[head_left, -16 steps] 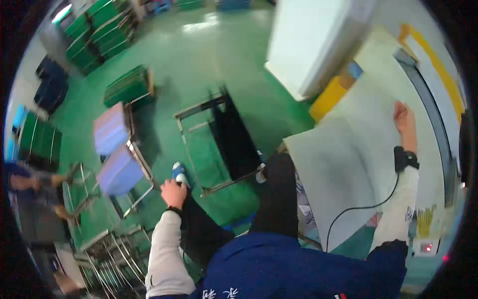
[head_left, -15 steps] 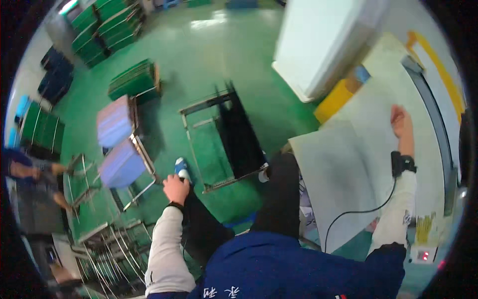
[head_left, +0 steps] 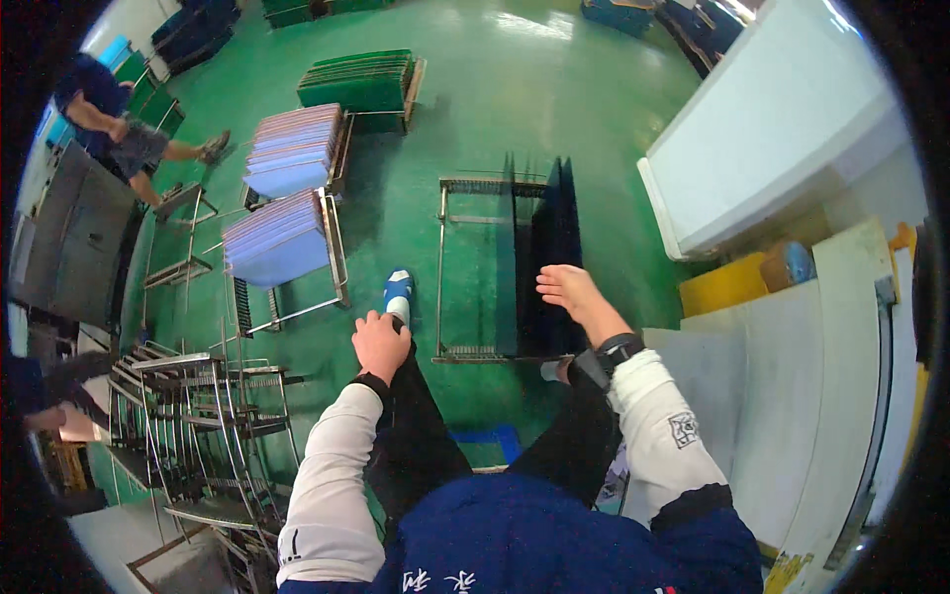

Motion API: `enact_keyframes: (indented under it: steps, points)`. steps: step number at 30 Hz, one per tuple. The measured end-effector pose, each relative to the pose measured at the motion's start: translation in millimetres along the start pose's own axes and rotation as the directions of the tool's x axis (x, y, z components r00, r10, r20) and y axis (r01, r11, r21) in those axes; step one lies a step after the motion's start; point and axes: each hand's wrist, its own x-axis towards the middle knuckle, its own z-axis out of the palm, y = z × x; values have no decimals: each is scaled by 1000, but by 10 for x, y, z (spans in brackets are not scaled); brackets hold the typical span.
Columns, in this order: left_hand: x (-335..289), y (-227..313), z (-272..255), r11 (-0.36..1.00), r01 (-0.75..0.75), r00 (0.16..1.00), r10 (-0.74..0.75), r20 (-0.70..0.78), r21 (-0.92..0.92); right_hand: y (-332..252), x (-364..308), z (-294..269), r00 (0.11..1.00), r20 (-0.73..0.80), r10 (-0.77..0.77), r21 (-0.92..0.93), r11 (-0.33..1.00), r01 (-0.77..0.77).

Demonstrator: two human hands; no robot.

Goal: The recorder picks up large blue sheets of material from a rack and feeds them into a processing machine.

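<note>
- Panels (head_left: 557, 228), dark, upright in the metal rack (head_left: 465, 353), look thin, stiff, maybe brittle; I'd grab edges.
- Right hand (head_left: 579, 295) looks empty above them, fingers out; left hand (head_left: 382, 345) rests loosely spread on left leg (head_left: 421, 426).

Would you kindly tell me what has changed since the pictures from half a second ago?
The right hand has swung left from over the pale worktable to the black panels in the metal rack; contact is unclear. The head view has shifted too. No grasp or release shows. The left hand stays on the left knee, and the panels remain racked.
</note>
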Motion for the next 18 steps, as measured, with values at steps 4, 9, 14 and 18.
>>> enact_keyframes:
  steps: [4,9,14,18]
  points:
    - [27,-52,-16,1000,-1,999,1,-32,-11,258,523,463,974,-61,-216,-482,861,161]
    - [114,-71,-25,1000,17,1000,-17,0,-18,572,824,697,896,-16,-445,-881,430,197]
    - [116,-194,24,999,48,999,-48,-6,2,514,688,994,895,32,-445,-951,261,164]
    - [129,-198,-5,999,30,999,-31,-24,-22,572,618,1058,860,11,-510,-983,154,104]
